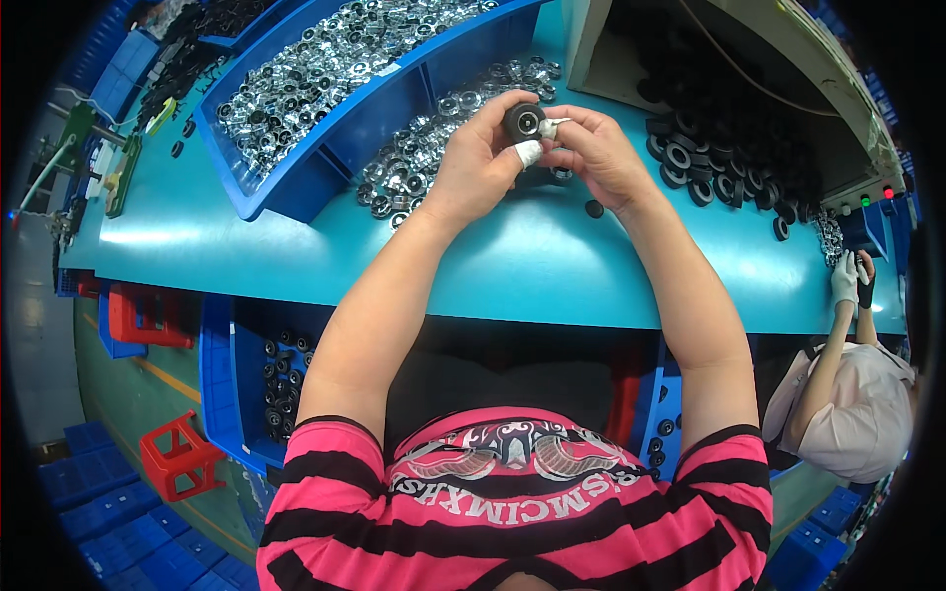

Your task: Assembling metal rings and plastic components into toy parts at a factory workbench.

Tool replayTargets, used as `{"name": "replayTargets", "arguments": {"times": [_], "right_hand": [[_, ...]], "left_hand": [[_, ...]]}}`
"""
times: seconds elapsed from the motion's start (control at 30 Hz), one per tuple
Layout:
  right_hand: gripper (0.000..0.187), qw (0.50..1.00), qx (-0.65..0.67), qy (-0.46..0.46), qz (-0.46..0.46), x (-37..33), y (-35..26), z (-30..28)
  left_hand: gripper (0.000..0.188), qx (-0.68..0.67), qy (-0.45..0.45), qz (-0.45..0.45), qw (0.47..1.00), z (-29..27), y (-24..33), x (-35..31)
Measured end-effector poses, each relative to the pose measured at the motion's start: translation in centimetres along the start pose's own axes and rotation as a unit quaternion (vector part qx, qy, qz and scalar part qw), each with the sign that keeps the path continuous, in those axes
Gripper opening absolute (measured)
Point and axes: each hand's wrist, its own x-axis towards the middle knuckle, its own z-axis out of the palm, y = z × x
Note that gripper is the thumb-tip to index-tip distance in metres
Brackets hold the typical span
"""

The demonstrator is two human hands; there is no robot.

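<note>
Pinching the black wheel [525, 120] between thumb and forefinger, the left hand [475, 163] is nearly closed; the right hand [603, 156] curls beside it, hold unclear — probably a light, firm wheel, best gripped around its rim.

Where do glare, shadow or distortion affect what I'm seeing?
All in the head view: white glare on the turquoise table; deep shadow inside the cream housing, dimming some black rings; fisheye bending, black corners; the held wheel reads clearly.
</note>
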Motion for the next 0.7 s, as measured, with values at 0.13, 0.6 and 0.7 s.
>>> {"name": "replayTargets", "arguments": {"times": [0.13,0.6,0.7], "right_hand": [[0.035,1.0,-0.022,-0.003,0.012,-0.2,-0.4,0.4],[0.031,0.98,-0.197,0.029,0.002,-0.4,-0.7,0.1],[0.031,0.976,-0.213,0.036,-0.01,-0.5,-0.7,0.1]], "left_hand": [[0.049,0.019,-0.001,0.002,1.0,-0.1,0.0,-0.1],[0.051,0.091,-0.018,0.102,0.99,0.1,-1.9,0.2],[0.052,0.129,-0.011,0.146,0.981,0.3,-2.1,0.2]]}}
